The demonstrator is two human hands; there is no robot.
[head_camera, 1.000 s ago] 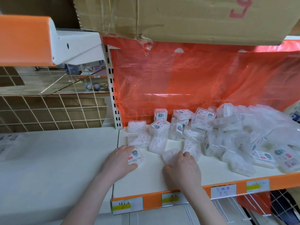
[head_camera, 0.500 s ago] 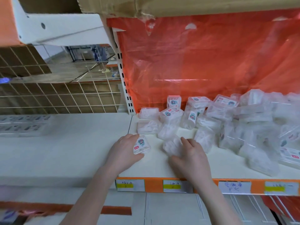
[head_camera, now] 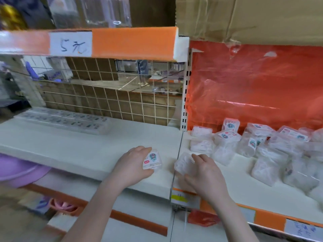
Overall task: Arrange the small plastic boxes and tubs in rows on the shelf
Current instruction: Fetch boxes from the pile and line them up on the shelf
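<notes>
My left hand (head_camera: 132, 165) grips a small clear plastic box with a cartoon label (head_camera: 151, 160), just above the white shelf (head_camera: 90, 149) left of the seam. My right hand (head_camera: 203, 173) holds a second clear box (head_camera: 183, 161) with its plain side up, right at the seam. A loose heap of the same small clear boxes (head_camera: 262, 147) lies on the right shelf section, in front of a red plastic sheet (head_camera: 253, 88). Flat clear packs (head_camera: 64, 120) sit in a row at the back of the left shelf section.
An upper shelf edge with an orange strip and a handwritten price tag (head_camera: 70, 43) hangs over the left section. A wire grid (head_camera: 108, 100) backs it. A cardboard carton (head_camera: 253, 18) sits above the right section. A purple basin (head_camera: 19, 172) shows below left.
Both hands have carried their boxes leftward, from the right shelf section to the seam and onto the left section. The view has swung left, showing more of the left shelf.
</notes>
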